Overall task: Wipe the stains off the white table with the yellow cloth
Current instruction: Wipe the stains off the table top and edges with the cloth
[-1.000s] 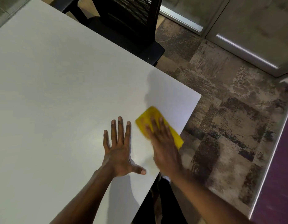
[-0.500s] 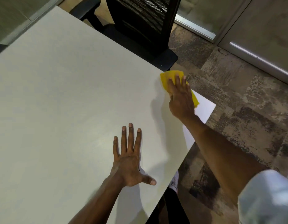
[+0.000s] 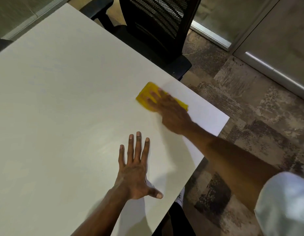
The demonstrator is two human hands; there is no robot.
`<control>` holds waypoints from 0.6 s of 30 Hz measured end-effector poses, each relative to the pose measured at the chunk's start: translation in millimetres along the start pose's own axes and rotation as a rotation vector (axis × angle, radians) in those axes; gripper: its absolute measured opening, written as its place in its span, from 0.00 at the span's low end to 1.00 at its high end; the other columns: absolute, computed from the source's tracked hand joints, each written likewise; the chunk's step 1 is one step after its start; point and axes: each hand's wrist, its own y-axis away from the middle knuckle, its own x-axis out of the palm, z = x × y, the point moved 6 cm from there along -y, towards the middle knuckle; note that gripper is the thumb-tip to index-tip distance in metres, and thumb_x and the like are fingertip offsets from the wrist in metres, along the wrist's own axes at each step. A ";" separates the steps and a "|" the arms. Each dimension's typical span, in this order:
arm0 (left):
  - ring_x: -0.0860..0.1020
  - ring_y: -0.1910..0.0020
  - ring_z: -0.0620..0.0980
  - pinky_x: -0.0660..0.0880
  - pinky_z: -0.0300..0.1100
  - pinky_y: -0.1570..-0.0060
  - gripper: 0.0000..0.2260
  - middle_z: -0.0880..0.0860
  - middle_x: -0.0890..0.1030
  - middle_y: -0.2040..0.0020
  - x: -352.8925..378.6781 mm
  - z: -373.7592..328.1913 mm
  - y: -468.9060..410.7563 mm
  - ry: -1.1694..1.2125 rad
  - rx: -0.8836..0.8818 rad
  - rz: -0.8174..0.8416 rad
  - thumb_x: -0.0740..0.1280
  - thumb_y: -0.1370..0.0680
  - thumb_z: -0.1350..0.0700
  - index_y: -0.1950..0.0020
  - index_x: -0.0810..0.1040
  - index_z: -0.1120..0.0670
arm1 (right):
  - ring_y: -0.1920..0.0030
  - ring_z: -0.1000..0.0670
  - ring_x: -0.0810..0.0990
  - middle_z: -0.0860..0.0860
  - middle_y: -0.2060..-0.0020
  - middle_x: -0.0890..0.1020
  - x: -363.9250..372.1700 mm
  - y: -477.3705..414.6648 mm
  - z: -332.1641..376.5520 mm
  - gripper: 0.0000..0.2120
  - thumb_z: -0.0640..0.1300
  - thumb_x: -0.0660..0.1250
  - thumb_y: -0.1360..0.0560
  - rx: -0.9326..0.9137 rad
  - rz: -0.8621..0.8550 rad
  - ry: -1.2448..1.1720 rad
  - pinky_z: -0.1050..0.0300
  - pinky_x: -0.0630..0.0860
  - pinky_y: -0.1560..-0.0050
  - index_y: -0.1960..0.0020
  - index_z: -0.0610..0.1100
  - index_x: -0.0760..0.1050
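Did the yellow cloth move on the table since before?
Yes. The yellow cloth slid inward from the white table's right-hand edge, under the right hand.

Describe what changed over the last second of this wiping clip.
The right hand swept the yellow cloth from the table's near corner out along the edge by the black chair, then back inward over the white table. The cloth stayed under its flat palm; the left hand stayed spread on the table.

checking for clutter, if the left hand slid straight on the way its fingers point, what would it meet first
Probably nothing: the left hand lies flat, fingers pointing up-frame over bare white table; the yellow cloth sits slightly right of that line.
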 end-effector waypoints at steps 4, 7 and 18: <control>0.29 0.14 0.64 0.32 0.66 0.20 0.83 0.59 0.31 0.12 3.0 -0.2 0.1 -0.004 0.001 -0.006 0.66 0.53 0.11 0.12 0.34 0.52 | 0.12 0.38 0.45 0.44 0.13 0.51 -26.1 -40.1 -50.4 0.38 0.30 0.57 0.21 0.283 -0.017 -0.024 0.42 0.44 0.13 0.13 0.45 0.53; 0.31 0.13 0.64 0.34 0.68 0.20 0.83 0.59 0.33 0.12 4.9 0.6 -2.1 0.006 -0.002 -0.006 0.66 0.53 0.11 0.11 0.36 0.52 | 0.13 0.36 0.44 0.42 0.13 0.51 -24.8 -50.2 -50.1 0.37 0.33 0.58 0.20 0.395 -0.039 0.005 0.41 0.45 0.13 0.13 0.43 0.50; 0.42 0.11 0.65 0.45 0.69 0.20 0.82 0.62 0.45 0.10 5.6 1.4 -5.7 -0.031 0.011 0.004 0.58 0.55 0.09 0.10 0.48 0.55 | 0.13 0.38 0.49 0.43 0.13 0.55 23.6 59.3 23.3 0.38 0.39 0.41 0.24 0.376 -0.086 -0.015 0.37 0.56 0.14 0.13 0.43 0.53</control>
